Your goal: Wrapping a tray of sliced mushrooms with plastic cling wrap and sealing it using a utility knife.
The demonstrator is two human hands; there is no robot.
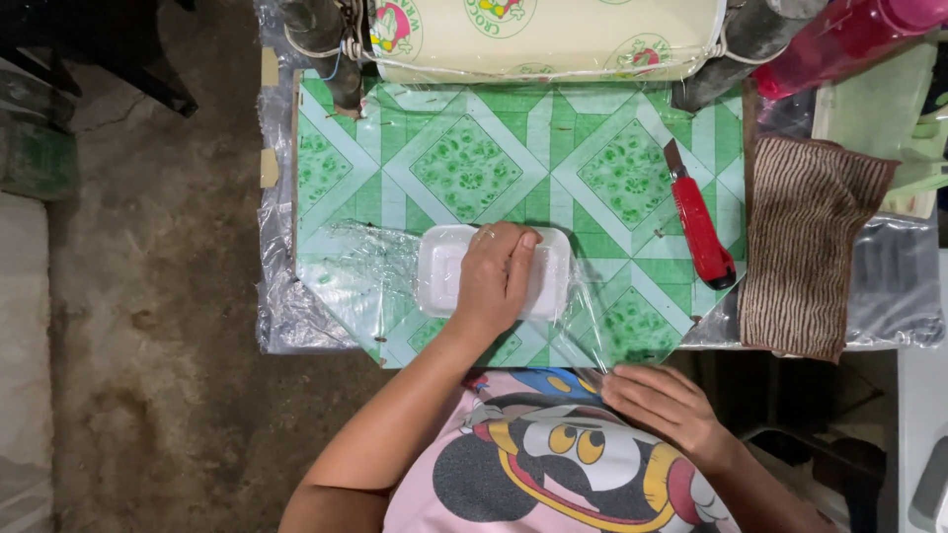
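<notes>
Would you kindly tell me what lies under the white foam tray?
The white foam tray rests on a sheet of clear plastic wrap spread over the green patterned board. The left hand presses on top, hiding the tray's middle and anything inside.

shirt (563,464): pale pink, a large cartoon print across the chest in grey, white, yellow and red, lower centre of the frame
arms: bare, no sleeves in view
left hand (494,276): a thin ring on one finger
right hand (667,405): no ring seen
</notes>
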